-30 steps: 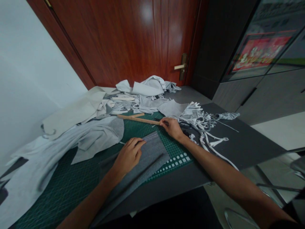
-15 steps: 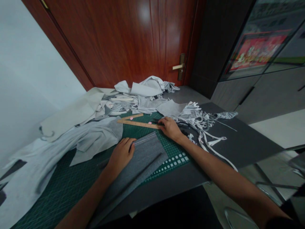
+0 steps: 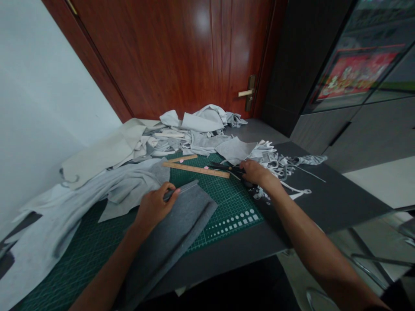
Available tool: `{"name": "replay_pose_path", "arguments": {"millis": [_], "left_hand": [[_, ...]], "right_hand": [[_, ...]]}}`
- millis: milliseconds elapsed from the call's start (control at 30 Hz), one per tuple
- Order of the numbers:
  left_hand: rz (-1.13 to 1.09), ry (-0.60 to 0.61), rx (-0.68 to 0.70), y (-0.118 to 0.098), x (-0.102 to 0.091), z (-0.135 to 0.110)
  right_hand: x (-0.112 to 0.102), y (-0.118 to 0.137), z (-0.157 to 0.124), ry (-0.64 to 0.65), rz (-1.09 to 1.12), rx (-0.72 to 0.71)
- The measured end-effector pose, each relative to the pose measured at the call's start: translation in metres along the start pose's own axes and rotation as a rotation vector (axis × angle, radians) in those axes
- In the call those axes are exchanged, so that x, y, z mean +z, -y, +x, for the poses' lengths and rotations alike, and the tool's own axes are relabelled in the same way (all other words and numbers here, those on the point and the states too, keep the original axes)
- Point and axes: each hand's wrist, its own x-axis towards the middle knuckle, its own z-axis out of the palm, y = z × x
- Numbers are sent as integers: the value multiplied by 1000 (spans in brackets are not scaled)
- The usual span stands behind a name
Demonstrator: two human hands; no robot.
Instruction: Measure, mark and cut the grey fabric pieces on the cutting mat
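My left hand (image 3: pixel 154 204) pinches the upper left corner of a dark grey cloth piece (image 3: pixel 181 220) that lies folded on the green cutting mat (image 3: pixel 227 203). My right hand (image 3: pixel 256 172) rests on the handles of black scissors (image 3: pixel 227 168) at the mat's right edge, fingers curled over them. A long wooden ruler (image 3: pixel 196 169) lies just left of the scissors, with a shorter wooden stick (image 3: pixel 183 158) and small pink bits beside it.
Pale grey fabric (image 3: pixel 123 181) covers the mat's left side. A heap of grey scraps (image 3: pixel 197 125) sits at the back by a wooden door (image 3: pixel 181 56). Cut cloth strips (image 3: pixel 285 166) lie to the right on the dark table (image 3: pixel 324 198). Dark cabinets stand at right.
My right hand let go of the ruler and slid right onto the scissors. My left hand drew the dark grey cloth leftward and closed on its corner.
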Motion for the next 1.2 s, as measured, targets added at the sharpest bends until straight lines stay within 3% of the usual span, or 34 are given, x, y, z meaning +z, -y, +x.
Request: {"name": "replay_pose_path", "arguments": {"millis": [200,400,633,933,1200], "left_hand": [[-62,54,34,2,2,3],[-253,-42,65,8,5,7],[-321,-98,-7,17,10,8],[-405,-29,-63,19,9,11],[-308,7,29,26,15,11]], "right_hand": [[-6,5,-1,66,-72,58],[-17,6,-8,177,-97,97],[-25,6,-15,302,-101,75],[-28,-3,-14,309,-79,39],[-35,-2,-17,268,-67,53]]}}
